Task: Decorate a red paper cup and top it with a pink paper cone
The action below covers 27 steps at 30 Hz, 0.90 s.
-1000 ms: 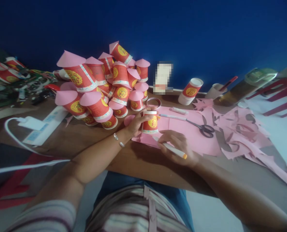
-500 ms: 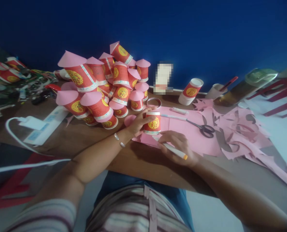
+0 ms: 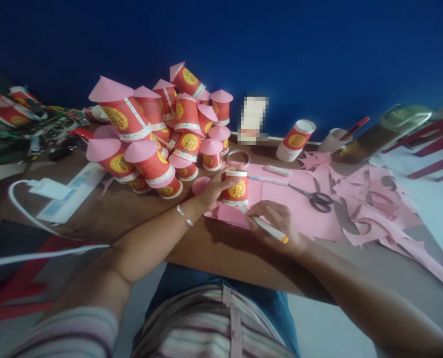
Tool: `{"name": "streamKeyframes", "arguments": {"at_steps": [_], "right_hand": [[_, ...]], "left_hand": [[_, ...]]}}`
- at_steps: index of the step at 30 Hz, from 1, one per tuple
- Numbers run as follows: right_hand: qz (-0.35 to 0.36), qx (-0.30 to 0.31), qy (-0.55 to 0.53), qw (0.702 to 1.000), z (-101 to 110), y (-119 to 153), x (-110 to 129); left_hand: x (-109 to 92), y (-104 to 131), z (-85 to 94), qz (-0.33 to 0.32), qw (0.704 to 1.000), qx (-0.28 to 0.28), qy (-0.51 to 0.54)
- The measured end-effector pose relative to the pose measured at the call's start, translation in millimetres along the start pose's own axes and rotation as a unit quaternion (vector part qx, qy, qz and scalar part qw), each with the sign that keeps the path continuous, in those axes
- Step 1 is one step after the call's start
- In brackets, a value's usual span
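A red paper cup (image 3: 237,190) with a yellow round emblem stands upside down on pink paper (image 3: 296,214) at the table's front. My left hand (image 3: 214,190) is closed around the cup's left side, thumb across its front. In my right hand (image 3: 276,221) is a white marker (image 3: 268,228) with an orange end, its tip side pointing at the cup's bottom rim. Scissors (image 3: 316,199) with dark handles lie on the paper to the right. A tape roll (image 3: 238,158) sits just behind the cup.
Red cups with pink cone roofs (image 3: 150,159) are piled left of the hands. A white power strip (image 3: 72,194) with a plugged cable lies further left. Pink paper scraps (image 3: 378,199) cover the right side; stacked cups (image 3: 295,141) and a bottle (image 3: 378,132) stand behind.
My right hand with the marker has shifted only slightly beside the cup's lower rim. The left hand and cup stay in place.
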State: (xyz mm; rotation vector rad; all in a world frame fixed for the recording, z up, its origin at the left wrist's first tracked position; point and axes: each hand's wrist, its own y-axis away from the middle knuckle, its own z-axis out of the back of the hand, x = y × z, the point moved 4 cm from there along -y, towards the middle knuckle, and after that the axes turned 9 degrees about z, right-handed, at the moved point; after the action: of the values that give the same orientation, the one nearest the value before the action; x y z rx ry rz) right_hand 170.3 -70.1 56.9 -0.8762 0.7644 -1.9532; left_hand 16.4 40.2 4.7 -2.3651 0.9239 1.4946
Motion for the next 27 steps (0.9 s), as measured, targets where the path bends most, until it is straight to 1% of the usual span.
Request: {"name": "streamKeyframes", "arguments": {"at_steps": [8, 18, 27], "right_hand": [[-0.006, 0.004, 0.011, 1.0, 0.4, -1.2, 0.4], [0.001, 0.0, 0.017, 1.0, 2.0, -2.3, 0.7], [-0.013, 0.001, 0.02, 1.0, 2.5, -1.1, 0.1]], "left_hand": [[-2.1, 0.6, -2.9, -0.012, 1.0, 0.008, -0.015], [-2.9, 1.1, -2.8, -0.005, 1.0, 0.006, -0.013], [-2.5, 0.6, -1.6, -0.009, 1.0, 0.01, -0.011]]}}
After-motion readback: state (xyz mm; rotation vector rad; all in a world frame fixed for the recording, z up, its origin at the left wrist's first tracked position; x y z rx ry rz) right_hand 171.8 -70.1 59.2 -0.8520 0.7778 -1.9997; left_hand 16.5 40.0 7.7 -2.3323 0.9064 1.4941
